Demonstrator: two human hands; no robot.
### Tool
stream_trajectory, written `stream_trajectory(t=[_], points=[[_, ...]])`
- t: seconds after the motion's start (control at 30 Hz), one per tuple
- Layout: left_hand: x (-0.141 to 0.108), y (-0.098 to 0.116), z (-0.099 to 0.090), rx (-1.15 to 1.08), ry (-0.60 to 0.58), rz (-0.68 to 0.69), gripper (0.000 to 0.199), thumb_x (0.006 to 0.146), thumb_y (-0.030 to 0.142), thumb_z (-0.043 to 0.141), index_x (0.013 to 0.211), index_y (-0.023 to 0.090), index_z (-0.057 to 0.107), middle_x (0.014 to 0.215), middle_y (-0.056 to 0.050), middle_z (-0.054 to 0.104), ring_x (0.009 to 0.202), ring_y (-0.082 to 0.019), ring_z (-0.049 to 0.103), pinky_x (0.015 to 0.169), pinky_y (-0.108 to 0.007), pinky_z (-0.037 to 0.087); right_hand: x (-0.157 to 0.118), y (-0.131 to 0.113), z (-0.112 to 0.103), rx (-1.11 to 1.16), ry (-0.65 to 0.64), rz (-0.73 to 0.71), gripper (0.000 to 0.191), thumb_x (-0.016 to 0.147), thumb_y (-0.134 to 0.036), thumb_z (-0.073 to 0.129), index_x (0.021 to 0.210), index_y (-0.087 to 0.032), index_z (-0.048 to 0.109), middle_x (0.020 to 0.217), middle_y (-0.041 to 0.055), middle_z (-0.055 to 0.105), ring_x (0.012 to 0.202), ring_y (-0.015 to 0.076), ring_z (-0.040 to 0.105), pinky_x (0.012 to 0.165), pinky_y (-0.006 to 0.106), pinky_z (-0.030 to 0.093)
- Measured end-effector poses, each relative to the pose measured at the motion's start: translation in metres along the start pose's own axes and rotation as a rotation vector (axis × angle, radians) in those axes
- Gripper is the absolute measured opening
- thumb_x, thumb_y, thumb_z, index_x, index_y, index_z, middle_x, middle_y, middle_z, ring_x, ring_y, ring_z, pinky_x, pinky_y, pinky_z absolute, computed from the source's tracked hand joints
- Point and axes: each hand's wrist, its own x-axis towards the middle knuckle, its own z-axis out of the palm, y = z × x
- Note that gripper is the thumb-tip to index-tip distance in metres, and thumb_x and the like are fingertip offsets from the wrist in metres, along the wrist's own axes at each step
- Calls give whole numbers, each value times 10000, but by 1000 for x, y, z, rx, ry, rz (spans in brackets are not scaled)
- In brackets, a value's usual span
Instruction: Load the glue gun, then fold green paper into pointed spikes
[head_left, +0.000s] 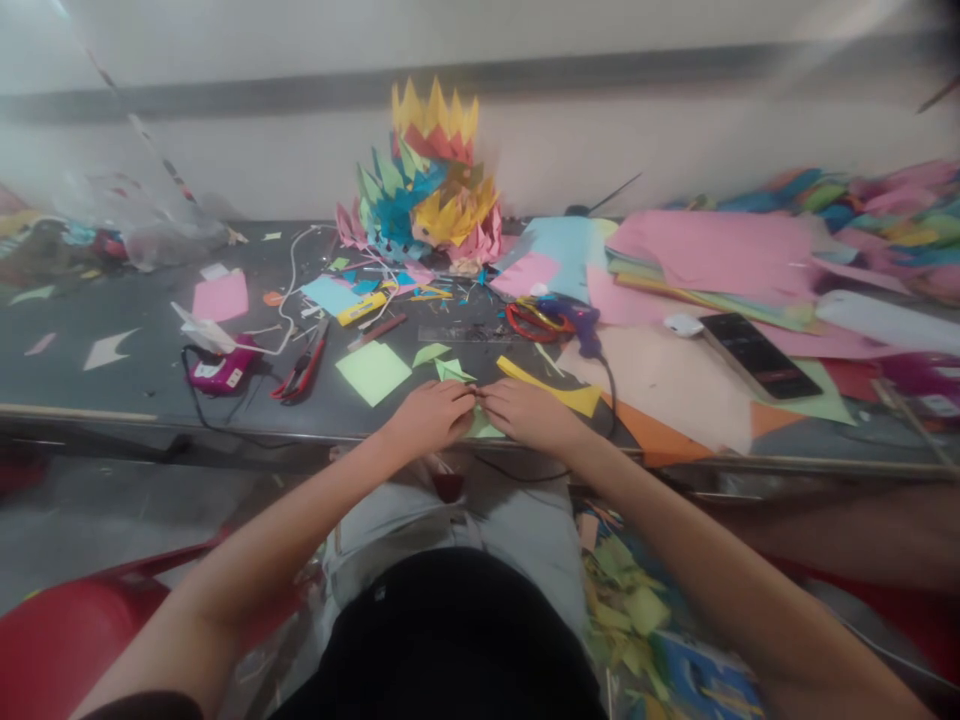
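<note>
My left hand (pixel 435 415) and my right hand (pixel 529 412) meet at the table's front edge, with fingers bent and fingertips nearly touching. Between and beneath them a piece of light green paper (pixel 486 428) shows; the hands hide most of it, and both seem closed on it. Just beyond my fingers are small folded green paper pieces (pixel 453 370). A stack of square green paper (pixel 373 373) lies left of my left hand. A yellow paper strip (pixel 551 387) lies beside my right hand.
A multicoloured folded-paper model (pixel 431 200) stands at the back. Red-handled pliers (pixel 304 365), a purple glue gun (pixel 574 318), red-handled scissors (pixel 534 322) and a phone (pixel 761 355) lie around. Pink paper sheets (pixel 720 250) are piled right. A dark cable hangs over the front edge.
</note>
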Motion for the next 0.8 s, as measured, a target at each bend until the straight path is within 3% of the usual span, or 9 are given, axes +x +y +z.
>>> stream_trajectory(t=[0.23, 0.47, 0.67, 0.8], points=[[-4, 2, -3, 10, -42, -39, 409, 866, 346, 434, 1195, 115, 505, 1213, -120, 582, 1171, -224, 485, 960, -366, 374, 13, -10, -5, 6, 35, 76, 244, 869, -205, 454, 755, -117, 651, 712, 79, 638, 700, 178, 534, 694, 300, 406], [-5, 5, -5, 43, -46, -38, 441, 886, 392, 402, 1219, 123, 507, 1290, -105, 537, 1201, -216, 455, 943, -356, 370, -4, -21, -12, -32, 68, 175, 341, 891, -237, 420, 637, -147, 629, 623, 59, 610, 639, 163, 525, 661, 286, 396], [-5, 10, -7, 83, -42, -20, 388, 875, 358, 434, 1156, 112, 537, 1219, -117, 563, 1176, -226, 464, 936, -339, 372, -11, -24, -14, -44, 109, 216, 380, 895, -240, 423, 572, -158, 603, 562, 45, 595, 593, 147, 520, 625, 280, 373], [-7, 11, -8, 89, -56, -24, 401, 870, 371, 435, 1167, 117, 527, 1206, -122, 563, 1155, -234, 477, 934, -347, 369, -14, -23, -14, -42, 88, 318, 416, 903, -269, 417, 538, -174, 593, 536, 43, 593, 583, 149, 530, 588, 284, 355]])
